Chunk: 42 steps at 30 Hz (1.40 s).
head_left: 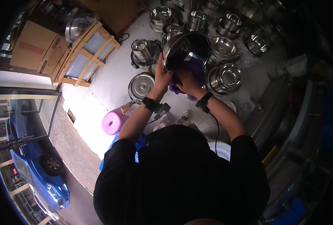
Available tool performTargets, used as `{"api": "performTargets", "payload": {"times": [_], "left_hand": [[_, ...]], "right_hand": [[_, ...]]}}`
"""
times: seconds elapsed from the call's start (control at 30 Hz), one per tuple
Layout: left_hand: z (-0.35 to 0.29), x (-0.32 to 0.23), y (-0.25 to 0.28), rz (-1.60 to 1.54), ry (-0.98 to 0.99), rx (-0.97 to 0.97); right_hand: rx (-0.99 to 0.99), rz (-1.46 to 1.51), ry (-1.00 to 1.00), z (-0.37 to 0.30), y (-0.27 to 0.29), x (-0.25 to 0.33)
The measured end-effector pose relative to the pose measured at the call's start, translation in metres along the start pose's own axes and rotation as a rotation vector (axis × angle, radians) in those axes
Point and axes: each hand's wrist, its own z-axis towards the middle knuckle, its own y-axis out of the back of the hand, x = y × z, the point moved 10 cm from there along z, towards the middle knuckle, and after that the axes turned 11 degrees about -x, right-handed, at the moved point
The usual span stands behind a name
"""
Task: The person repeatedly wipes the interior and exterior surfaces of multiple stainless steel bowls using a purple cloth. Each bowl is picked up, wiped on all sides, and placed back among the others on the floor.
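A large shiny steel bowl is held up tilted in front of me, its rim toward my left. My left hand grips that rim, thumb pointing up along the edge. Bunched against the bowl's lower right part is a purple cloth. My right hand presses into the cloth, its fingertips partly hidden by the folds. Dark bands with small devices circle both wrists. Just beyond and beside the bowl stand stacked steel pots and basins on the pale floor.
A round steel pan with a wooden-looking handle lies left of my forearm, near a pink stool. A wooden crate and a cardboard box stand far left. More steelware crowds the back. A blue car shows outside the doorway.
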Motion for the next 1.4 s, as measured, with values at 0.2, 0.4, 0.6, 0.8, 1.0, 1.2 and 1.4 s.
{"api": "performTargets", "payload": {"times": [0.2, 0.4, 0.6, 0.8, 1.0, 1.2, 1.4], "left_hand": [[-0.011, -0.013, -0.002, 0.199, 0.099, 0.098], [0.008, 0.001, -0.006, 0.13, 0.037, -0.011], [-0.011, 0.004, -0.034, -0.092, 0.109, 0.162], [-0.006, -0.024, -0.036, 0.234, -0.075, 0.281], [-0.007, -0.006, -0.032, 0.034, -0.08, 0.048], [-0.011, 0.028, -0.031, -0.021, 0.148, 0.108], [-0.015, -0.009, -0.055, 0.228, -0.049, 0.356]], "right_hand": [[0.03, -0.403, 0.248, -0.013, 0.038, -0.061], [-0.063, -0.391, 0.287, -0.016, 0.049, -0.036], [0.009, -0.124, 0.129, -0.022, 0.042, -0.009], [0.016, -0.453, 0.345, -0.04, 0.06, -0.044], [-0.04, -0.345, 0.241, -0.032, 0.058, -0.028], [0.041, -0.169, 0.151, -0.034, 0.043, -0.014], [0.197, -0.385, 0.284, -0.045, 0.061, -0.061]]}}
